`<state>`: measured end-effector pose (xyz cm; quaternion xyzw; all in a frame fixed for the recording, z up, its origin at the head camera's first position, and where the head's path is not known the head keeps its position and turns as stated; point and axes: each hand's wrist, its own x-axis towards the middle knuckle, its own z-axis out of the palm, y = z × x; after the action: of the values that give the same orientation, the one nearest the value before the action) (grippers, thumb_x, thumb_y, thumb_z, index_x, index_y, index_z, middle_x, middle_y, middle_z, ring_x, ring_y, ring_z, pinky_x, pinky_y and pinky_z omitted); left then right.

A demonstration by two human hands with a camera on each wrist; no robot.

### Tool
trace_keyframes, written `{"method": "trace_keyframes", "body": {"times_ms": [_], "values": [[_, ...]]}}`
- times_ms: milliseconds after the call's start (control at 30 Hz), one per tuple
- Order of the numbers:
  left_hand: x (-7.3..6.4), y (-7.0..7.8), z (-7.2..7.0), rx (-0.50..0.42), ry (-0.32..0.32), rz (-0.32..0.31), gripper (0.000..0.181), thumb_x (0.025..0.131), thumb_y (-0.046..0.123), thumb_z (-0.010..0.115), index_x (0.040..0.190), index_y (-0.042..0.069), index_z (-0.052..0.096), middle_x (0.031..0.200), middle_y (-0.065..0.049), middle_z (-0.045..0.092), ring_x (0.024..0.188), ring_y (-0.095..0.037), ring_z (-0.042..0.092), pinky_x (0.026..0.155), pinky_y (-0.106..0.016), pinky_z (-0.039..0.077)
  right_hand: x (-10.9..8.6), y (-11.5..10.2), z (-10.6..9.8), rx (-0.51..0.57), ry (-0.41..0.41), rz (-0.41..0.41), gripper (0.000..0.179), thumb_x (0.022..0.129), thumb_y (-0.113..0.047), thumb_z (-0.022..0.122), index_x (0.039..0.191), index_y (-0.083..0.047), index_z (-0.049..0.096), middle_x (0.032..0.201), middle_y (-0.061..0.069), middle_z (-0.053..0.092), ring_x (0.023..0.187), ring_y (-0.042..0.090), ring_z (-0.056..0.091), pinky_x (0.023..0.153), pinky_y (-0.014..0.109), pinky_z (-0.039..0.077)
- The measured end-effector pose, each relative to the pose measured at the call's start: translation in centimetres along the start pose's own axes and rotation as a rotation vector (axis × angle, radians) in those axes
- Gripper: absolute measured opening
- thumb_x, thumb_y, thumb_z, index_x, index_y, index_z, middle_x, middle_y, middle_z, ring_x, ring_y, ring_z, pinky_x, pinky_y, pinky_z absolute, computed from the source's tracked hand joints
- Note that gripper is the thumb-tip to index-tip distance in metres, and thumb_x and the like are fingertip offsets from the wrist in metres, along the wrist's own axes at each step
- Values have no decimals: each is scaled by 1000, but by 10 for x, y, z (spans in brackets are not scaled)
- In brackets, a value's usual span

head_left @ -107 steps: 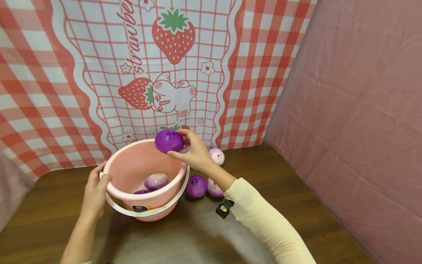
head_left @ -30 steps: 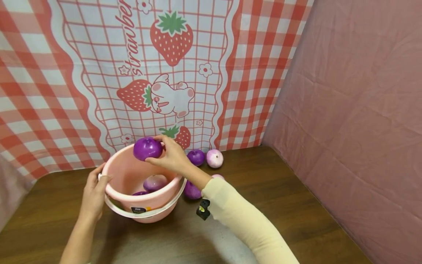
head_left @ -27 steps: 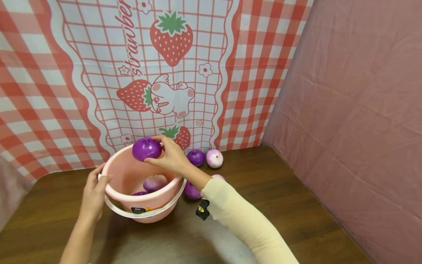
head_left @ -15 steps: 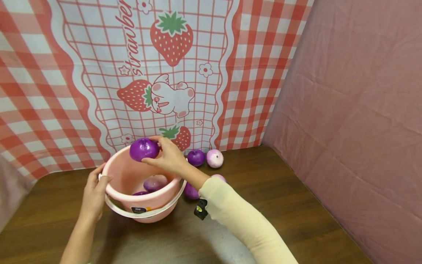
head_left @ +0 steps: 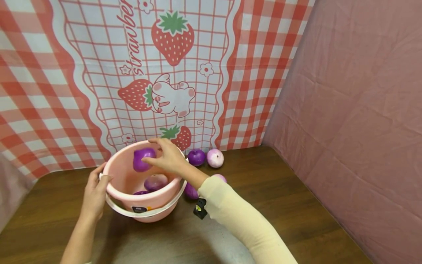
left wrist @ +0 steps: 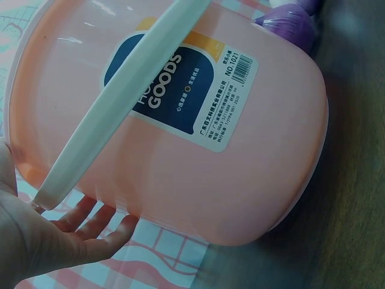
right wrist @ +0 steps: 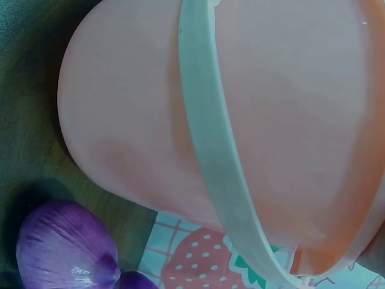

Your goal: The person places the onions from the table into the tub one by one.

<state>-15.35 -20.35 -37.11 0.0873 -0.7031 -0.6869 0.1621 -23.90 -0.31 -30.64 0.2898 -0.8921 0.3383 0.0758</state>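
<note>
In the head view, my left hand (head_left: pixel 95 192) grips the rim of a pink bucket (head_left: pixel 122 167) at its left side, thumb over the edge. The left wrist view shows its fingers (left wrist: pixel 96 223) against the outer wall near the white handle (left wrist: pixel 120 96). My right hand (head_left: pixel 171 157) is over the bucket's mouth, thumb and fingers spread apart. A purple onion (head_left: pixel 141 161) hangs tilted inside the mouth, just below the fingers and partly behind the thumb. Lower in the bucket are a pale purple onion (head_left: pixel 156 182) and a darker one (head_left: pixel 140 193), mostly hidden by the rim.
Right of the bucket on the wooden table (head_left: pixel 263 198) lie a purple onion (head_left: pixel 196 157), a whitish onion (head_left: pixel 215 158), another purple onion (head_left: pixel 191 191) and a pale one (head_left: pixel 219 178) partly behind the right arm. A strawberry-print cloth (head_left: pixel 174 91) hangs behind.
My right hand has carried the purple onion leftward over the bucket. Now its fingers have parted and the onion has dropped lower and tipped. The left hand has stayed at the rim.
</note>
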Motion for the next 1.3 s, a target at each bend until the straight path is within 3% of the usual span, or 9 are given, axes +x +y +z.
{"method": "trace_keyframes", "body": {"times_ms": [167, 400, 733, 1067, 1300], "values": [[0, 0, 0, 8, -3, -1, 52, 94, 16, 47, 143, 6, 33, 116, 14, 44, 95, 6, 50, 77, -4, 45, -1, 1, 0, -11, -4, -20, 49, 81, -39, 71, 123, -17, 57, 121, 6, 58, 110, 19, 59, 86, 21, 51], [0, 0, 0, 2, -7, -1, 52, 94, 14, 45, 143, 6, 33, 135, -4, 38, 97, 5, 48, 77, -3, 44, -1, 1, -1, 12, -6, -23, 44, 82, -34, 70, 122, -17, 59, 120, 8, 58, 109, 22, 59, 85, 21, 51], [0, -1, -1, 6, -2, 13, 52, 93, 14, 46, 143, 6, 33, 115, 17, 44, 96, 5, 48, 78, -3, 43, -2, 8, -10, -6, 45, -40, 37, 83, -31, 70, 114, -13, 63, 113, 9, 62, 102, 20, 62, 81, 17, 50], [0, -1, -1, 19, -10, -7, 53, 94, 15, 46, 144, 7, 32, 128, 5, 42, 96, 7, 47, 78, -3, 43, -1, 21, -19, 46, 116, -52, 32, 83, -23, 71, 110, -8, 64, 108, 12, 64, 95, 22, 64, 79, 18, 52], [-1, -1, 0, -4, -13, 1, 53, 94, 15, 46, 144, 5, 32, 133, -1, 39, 97, 6, 48, 79, -3, 43, -2, 30, -30, 83, 159, -56, 30, 82, -19, 71, 107, -5, 65, 101, 13, 63, 92, 26, 63, 79, 29, 55]]}}
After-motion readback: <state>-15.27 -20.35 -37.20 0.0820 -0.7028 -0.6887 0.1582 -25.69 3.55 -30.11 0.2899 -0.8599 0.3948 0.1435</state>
